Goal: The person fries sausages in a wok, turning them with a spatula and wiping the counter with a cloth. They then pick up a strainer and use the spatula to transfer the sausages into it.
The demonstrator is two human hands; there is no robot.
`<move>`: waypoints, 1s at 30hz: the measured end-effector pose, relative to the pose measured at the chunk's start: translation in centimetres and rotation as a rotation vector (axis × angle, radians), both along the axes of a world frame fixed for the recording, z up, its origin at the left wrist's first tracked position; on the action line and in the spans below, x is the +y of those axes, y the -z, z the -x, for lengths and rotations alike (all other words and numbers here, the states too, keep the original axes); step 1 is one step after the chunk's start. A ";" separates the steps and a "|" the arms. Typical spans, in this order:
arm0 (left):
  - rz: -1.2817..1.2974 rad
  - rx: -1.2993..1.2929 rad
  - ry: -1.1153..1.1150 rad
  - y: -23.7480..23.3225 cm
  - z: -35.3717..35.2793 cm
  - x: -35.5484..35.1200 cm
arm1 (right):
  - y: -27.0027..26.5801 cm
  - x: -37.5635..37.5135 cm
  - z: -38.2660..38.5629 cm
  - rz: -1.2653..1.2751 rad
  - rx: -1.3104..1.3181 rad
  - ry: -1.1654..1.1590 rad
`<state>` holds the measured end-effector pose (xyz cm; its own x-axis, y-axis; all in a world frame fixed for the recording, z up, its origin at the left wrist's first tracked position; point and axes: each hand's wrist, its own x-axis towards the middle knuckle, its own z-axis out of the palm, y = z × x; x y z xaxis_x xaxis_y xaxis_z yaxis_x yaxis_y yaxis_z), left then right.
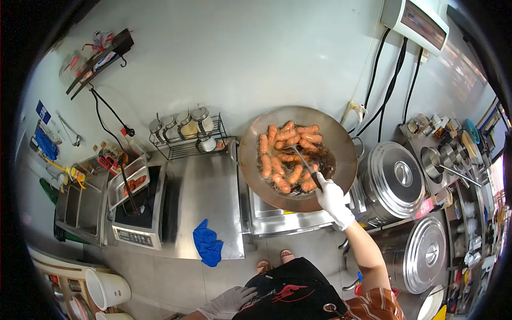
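Note:
A large round wok (341,144) sits on the stove, with dark oil and several reddish-brown sausages (296,173) inside it. My right hand (333,200), in a white glove, is closed round the black handle of a metal utensil (305,162) at the wok's lower right. The utensil's far end reaches among the sausages near the middle. My left hand (232,300), also gloved in white, lies flat against the black apron (282,292) at the bottom, its fingers extended and holding nothing.
A blue cloth (207,243) lies on the steel counter's (200,192) front edge. Left are a spice rack (186,141), an induction cooker (140,238), a tray (114,186) and a sink (72,205). Lidded steel pots (394,173) stand right of the wok. A white bucket (109,288) is lower left.

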<state>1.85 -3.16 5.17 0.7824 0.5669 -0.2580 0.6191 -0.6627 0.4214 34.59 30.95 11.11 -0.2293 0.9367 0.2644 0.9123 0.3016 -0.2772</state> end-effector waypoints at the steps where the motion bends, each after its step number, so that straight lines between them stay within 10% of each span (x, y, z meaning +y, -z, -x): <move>1: 0.015 0.000 -0.007 -0.1 -0.1 0.1 | 0.2 0.1 0.3 0.030 0.041 -0.013; 20: 0.048 -0.096 -0.018 1.3 0.3 0.2 | -16.3 -12.3 -7.7 0.245 0.097 0.052; 30: 0.046 -0.153 0.031 2.6 0.5 0.6 | -13.1 -14.0 -7.4 0.365 0.073 -0.002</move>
